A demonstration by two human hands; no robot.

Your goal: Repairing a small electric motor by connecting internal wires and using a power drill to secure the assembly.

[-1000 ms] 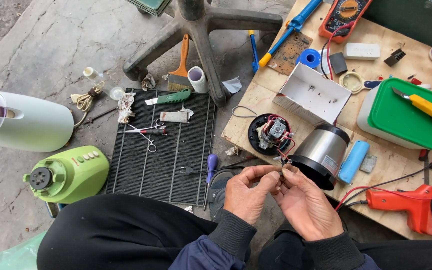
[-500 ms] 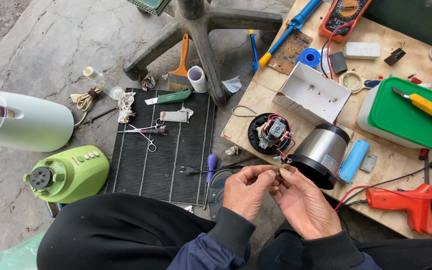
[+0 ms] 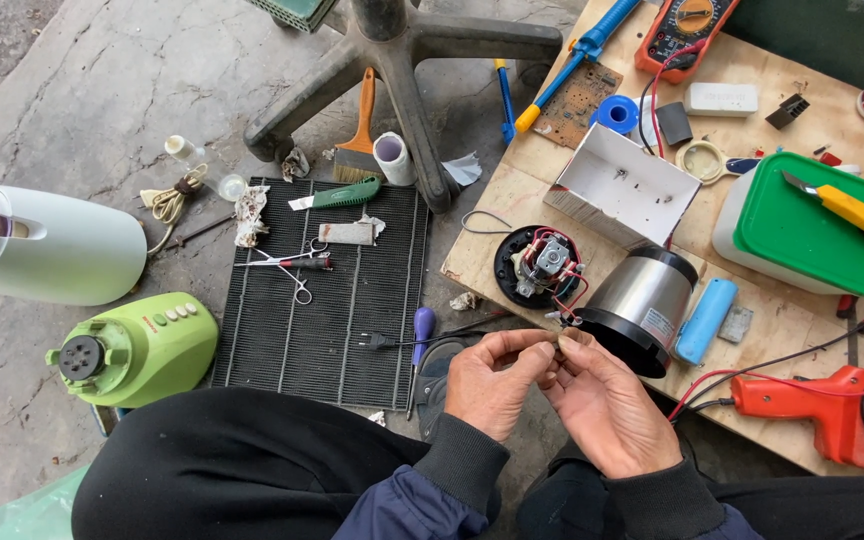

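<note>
- My left hand point(image 3: 489, 382) and right hand point(image 3: 607, 408) met fingertip to fingertip just in front of the steel motor housing point(image 3: 640, 305), both pinched narrowly on something small between them; it looked like a wire end, though I could not tell for certain what it was.
- Red and black leads point(image 3: 574, 292) ran from the housing's open mouth towards my fingers, which I judged was why I held the work so close to it.
- The housing lay tilted on its side at the edge of the plywood board point(image 3: 782, 330), its open end facing me, beside the round black motor base point(image 3: 540, 263).
- A purple-handled screwdriver point(image 3: 422, 325) and small scissors point(image 3: 287, 265) lay on the black wire grille point(image 3: 352, 330), near my left hand.
- The green blender base point(image 3: 132, 347) and white jug point(image 3: 57, 245) sat well apart to the left.
- Against the frame a second earlier, my hands sat nearly where they had been; only the fingers had closed in slightly, and nothing on the board or grille had shifted.
</note>
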